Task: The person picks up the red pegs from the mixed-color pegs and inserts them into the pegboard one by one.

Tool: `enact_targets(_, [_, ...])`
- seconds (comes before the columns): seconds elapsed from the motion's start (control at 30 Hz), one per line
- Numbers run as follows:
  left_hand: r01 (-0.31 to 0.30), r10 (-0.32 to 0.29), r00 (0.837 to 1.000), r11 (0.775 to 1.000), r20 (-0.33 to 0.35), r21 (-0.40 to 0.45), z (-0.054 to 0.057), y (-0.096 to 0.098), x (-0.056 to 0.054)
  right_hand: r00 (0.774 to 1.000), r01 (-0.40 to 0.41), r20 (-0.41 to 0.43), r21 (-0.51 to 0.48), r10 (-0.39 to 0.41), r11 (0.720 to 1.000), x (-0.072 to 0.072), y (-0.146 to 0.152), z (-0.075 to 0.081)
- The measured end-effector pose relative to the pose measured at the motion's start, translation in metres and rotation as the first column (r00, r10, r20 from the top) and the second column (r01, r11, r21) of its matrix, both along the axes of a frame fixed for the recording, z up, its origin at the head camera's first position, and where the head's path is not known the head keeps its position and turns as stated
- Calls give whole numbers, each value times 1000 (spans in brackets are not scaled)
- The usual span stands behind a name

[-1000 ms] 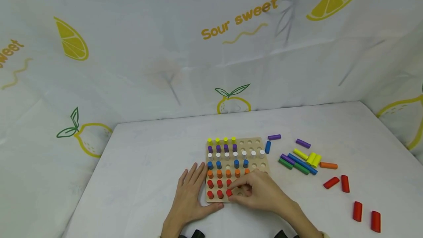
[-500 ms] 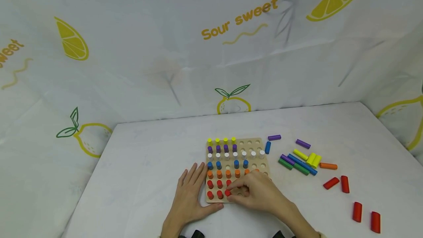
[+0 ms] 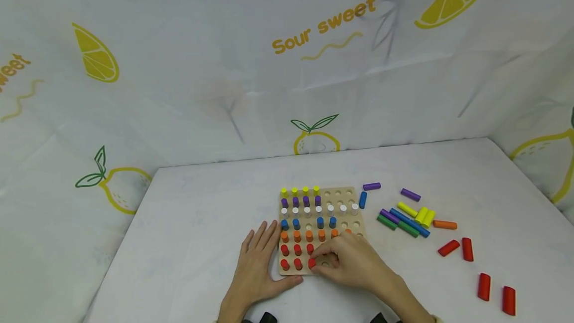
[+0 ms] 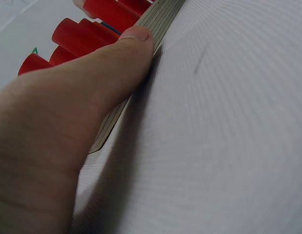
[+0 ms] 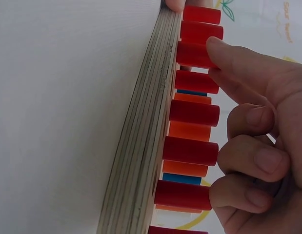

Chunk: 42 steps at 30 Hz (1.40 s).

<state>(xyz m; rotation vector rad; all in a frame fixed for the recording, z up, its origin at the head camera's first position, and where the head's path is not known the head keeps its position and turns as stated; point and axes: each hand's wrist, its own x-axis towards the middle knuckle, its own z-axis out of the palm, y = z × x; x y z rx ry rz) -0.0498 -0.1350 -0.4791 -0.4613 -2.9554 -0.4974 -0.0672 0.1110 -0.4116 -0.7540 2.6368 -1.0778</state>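
Observation:
A wooden pegboard (image 3: 350, 218) lies on the white table, with pegs standing in rows by colour. My left hand (image 3: 256, 265) rests along its left side, fingers straight; the thumb (image 4: 133, 48) touches the front edge in the left wrist view. Thumb and index finger of my right hand (image 3: 354, 260) pinch a red peg (image 3: 312, 263) third from the left in the front row. That peg (image 5: 194, 54) stands upright against the board in the right wrist view, the other fingers curled loosely. Part of the two red rows is hidden behind my right hand in the head view.
Right of the board lie loose yellow (image 3: 421, 215), green (image 3: 408, 229), blue, purple and orange pegs (image 3: 445, 225). Several red pegs (image 3: 484, 286) are scattered nearer the front right. Some holes (image 3: 338, 193) at the board's back right hold no peg. A lemon-print cloth hangs behind.
In my right hand, the red peg shifts slightly left, then back to the right. My left hand stays in place on the board.

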Motion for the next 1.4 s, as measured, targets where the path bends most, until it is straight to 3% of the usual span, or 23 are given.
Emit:
enact_targets(0.53, [15,-14,999,1000,-44,19,-2,-1,0,1000,-13,-24,9,14,1000,0,3,1])
enact_targets(0.8, [7,-7,1000,1000,-13,21,-2,-1,0,999,-13,-47,8,13,1000,-3,12,9])
enact_targets(1.13, [-9,8,1000,1000,3,15,0,1,0,998,50,-49,28,-48,998,-7,34,19])
enact_targets(1.4, [-9,9,1000,1000,-5,5,0,1,0,996,85,-9,77,-84,993,-11,69,30])
